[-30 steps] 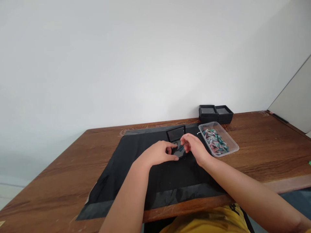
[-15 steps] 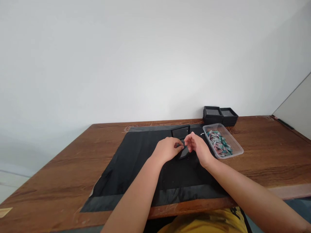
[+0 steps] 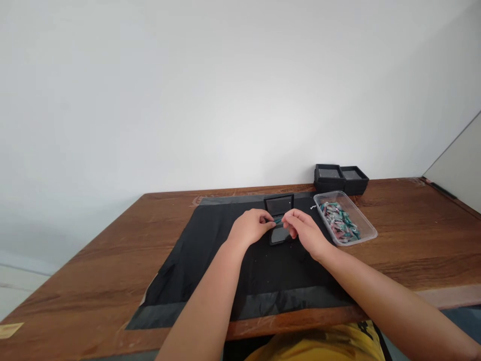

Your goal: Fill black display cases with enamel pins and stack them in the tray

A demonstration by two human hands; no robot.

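A black hinged display frame (image 3: 281, 236) with see-through film windows lies opened on the black mat (image 3: 210, 260), its far half tilted up. Over its near half, my left hand (image 3: 251, 226) pinches one end of a small teal piece (image 3: 277, 220). At the other end of the piece, my right hand (image 3: 305, 231) has its thumb and fingertips closed together, close to the frame's right side. The teal piece's exact kind is too small to make out, and fingers partly cover it.
To the right, a clear plastic tub (image 3: 365, 234) holds many small teal and pink wrapped pieces (image 3: 340, 223). Behind it, two stacks of black frames (image 3: 329, 174) stand against the white wall (image 3: 225, 100). A tiny white scrap (image 3: 313, 207) lies beside the tub.
My left hand has shifted slightly left, showing more of the frame and the teal piece. My right hand's fingers have drawn together into a pinch.
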